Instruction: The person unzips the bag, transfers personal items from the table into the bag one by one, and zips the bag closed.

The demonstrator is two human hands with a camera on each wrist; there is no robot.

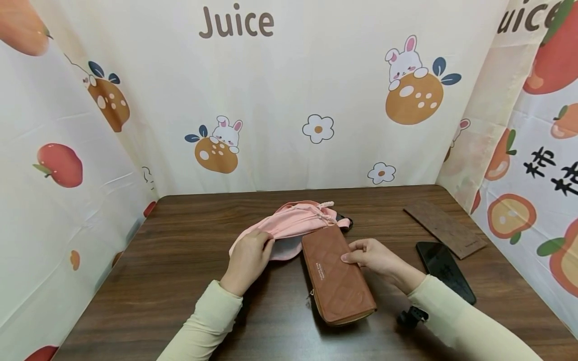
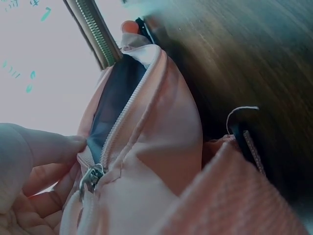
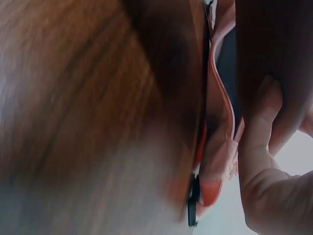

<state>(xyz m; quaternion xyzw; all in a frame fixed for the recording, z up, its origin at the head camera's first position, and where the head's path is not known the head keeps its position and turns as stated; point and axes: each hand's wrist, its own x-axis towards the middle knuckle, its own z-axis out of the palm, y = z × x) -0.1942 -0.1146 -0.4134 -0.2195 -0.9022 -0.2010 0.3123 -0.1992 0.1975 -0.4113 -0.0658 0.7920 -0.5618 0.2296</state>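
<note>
- Use the table (image 1: 180, 240) as your support: the pink bag (image 1: 289, 223) lies on it beyond your hands, so let the wood carry the bag's weight instead of lifting it
- Treat the bag as soft, since it will likely fold wherever it is nudged; its grey lining (image 1: 286, 248) shows at the parted mouth, and you would do well to spread that mouth wide before any push or pull
- The wallet (image 1: 334, 286) slants in front of the bag, its far end right at the mouth and its near end towards you; whether that end is inside, you cannot tell from here, so line its long side up with the opening and move it level, narrow end leading
- Mind the phone (image 1: 444, 271) beside your right forearm, and swing that elbow gently
- Your left hand (image 1: 250, 255) pinches the edge of the mouth between thumb and fingers; a firm, steady pull towards you should stop the cloth from following the wallet
- Your right hand (image 1: 377, 258) grips the wallet by its right edge, thumb on the upper face; a hold nearer the close end would probably leave your knuckles freer of the cloth
- Watch the metal zip slider (image 2: 91, 177) just beside your left fingers, as it could scratch or snag the leather-like cover
</note>
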